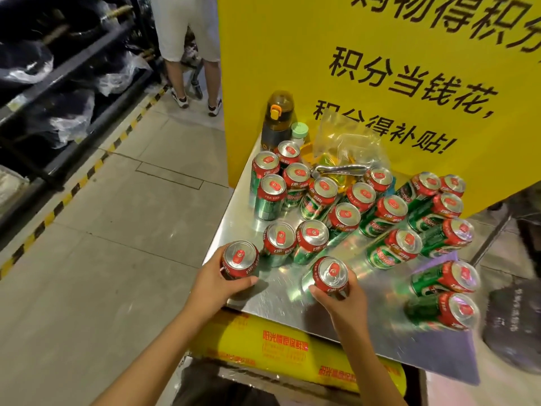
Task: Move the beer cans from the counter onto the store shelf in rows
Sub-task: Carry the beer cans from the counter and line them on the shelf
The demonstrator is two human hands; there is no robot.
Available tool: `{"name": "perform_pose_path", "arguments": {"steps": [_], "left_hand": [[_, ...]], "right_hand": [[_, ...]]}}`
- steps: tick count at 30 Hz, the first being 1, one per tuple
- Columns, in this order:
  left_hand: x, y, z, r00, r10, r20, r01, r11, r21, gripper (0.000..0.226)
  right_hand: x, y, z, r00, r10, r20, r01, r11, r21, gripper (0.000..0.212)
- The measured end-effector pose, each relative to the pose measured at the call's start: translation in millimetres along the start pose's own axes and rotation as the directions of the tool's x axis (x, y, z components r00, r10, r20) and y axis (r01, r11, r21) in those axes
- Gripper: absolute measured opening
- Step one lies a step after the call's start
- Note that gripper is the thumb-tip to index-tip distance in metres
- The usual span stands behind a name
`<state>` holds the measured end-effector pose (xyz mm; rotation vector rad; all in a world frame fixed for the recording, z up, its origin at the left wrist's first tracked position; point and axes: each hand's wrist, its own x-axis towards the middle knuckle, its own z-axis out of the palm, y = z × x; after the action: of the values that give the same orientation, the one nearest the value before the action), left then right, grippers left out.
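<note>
Several green beer cans with red tops stand upright on a shiny metal counter [281,291]. My left hand [216,284] grips one can [240,257] at the counter's near left corner. My right hand [342,297] grips another can [330,272] a little to the right, near the front edge. Two more cans [279,238] stand just behind my hands. The rest cluster toward the back and right side of the counter [389,209]. No store shelf for the cans is clearly in view.
A brown water bottle [278,118], a small green-lidded jar [299,131], a clear plastic bag [348,142] and metal tongs [339,169] sit at the counter's back. A yellow sign [351,54] rises behind. A person [187,39] stands in the aisle. Dark racks [58,83] line the left.
</note>
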<state>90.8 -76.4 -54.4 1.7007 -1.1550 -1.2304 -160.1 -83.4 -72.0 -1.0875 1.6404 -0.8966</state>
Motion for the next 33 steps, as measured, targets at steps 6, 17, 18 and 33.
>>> {"name": "perform_pose_path", "arguments": {"steps": [6, 17, 18, 33], "left_hand": [[-41, -4, -52, 0.992, -0.074, -0.1, 0.063, 0.992, -0.113, 0.067], [-153, -48, -240, 0.884, -0.247, -0.396, 0.104, 0.931, -0.35, 0.063], [-165, -56, -262, 0.86, -0.274, -0.431, 0.109, 0.923, -0.369, 0.062], [-289, -139, -502, 0.465, -0.416, -0.781, 0.001, 0.883, -0.469, 0.066]], "right_hand": [[-37, -35, 29, 0.982, 0.026, 0.186, -0.037, 0.998, 0.057, 0.072], [-113, -118, 205, 0.857, -0.157, 0.49, 0.126, 0.987, 0.095, 0.057], [-123, -126, 226, 0.835, -0.162, 0.526, 0.132, 0.987, 0.094, 0.06], [-235, -214, 509, 0.476, -0.142, 0.868, 0.176, 0.982, 0.064, 0.087]]}}
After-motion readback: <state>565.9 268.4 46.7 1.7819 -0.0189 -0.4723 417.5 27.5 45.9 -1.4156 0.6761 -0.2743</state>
